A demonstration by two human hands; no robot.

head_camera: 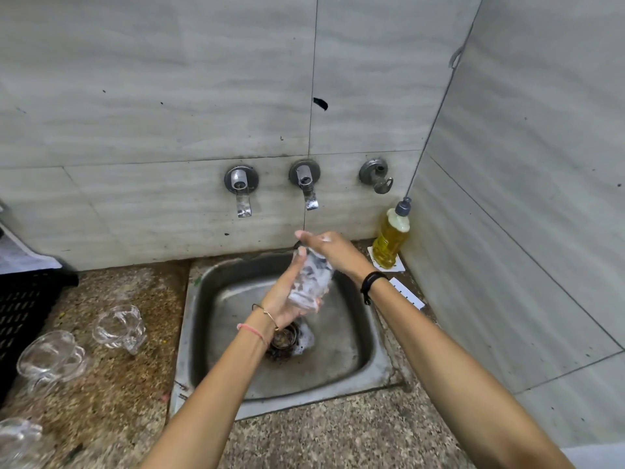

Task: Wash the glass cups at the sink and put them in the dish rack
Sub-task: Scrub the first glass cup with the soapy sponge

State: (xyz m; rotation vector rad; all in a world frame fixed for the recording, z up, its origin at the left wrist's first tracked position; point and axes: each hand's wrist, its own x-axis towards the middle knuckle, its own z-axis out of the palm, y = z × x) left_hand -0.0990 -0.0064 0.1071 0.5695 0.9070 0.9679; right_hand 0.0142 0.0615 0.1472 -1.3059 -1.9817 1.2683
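Over the steel sink (368, 363) I hold a soapy glass cup (311, 282), tilted, just below the middle tap (306, 184). My left hand (284, 296) cradles it from the left, fingers curled round its side and base. My right hand (326, 247) lies over its upper end with suds on the fingers. Three more glass cups stand on the speckled counter to the left: one near the sink (118, 326), one further left (50, 360), one at the bottom left corner (17, 438). A black dish rack (23, 309) sits at the left edge.
A second tap (240, 187) and a wall hook (377, 176) are fixed to the tiled wall. A yellow dish soap bottle (392, 235) stands at the sink's back right corner by the side wall. The drain (285, 340) holds foam and debris.
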